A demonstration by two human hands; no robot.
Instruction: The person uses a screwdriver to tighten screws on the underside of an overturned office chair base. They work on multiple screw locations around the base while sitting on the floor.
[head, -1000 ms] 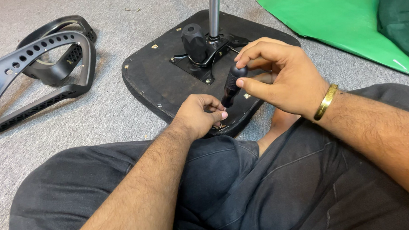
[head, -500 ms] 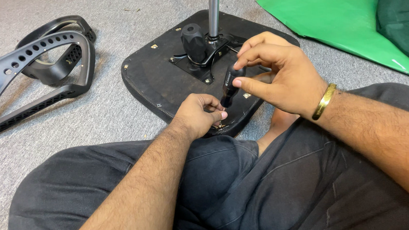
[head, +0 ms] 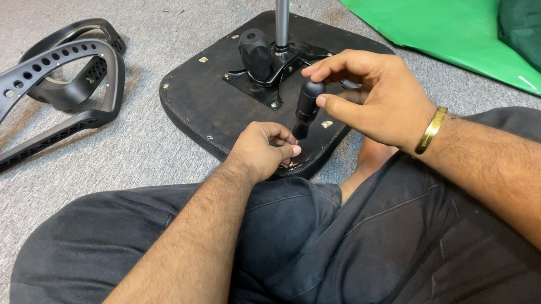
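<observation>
Pinching screwdriver [head: 306, 108], R grip [head: 367, 96], prob. fingertips.

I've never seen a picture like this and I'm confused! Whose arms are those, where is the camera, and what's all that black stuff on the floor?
The camera sits on a person's head and looks down, so you see their own two arms and their lap in dark trousers. They are sitting on a grey carpet.

The right hand, with a gold bangle on its wrist, holds the black handle of a screwdriver by its fingertips. The left hand pinches down near the tool's tip, at the edge of a flat black chair seat lying upside down. A shiny metal pole and a black knob stick up from its middle.

On the left lie black plastic chair parts with holes. On the right is a green sheet.
</observation>
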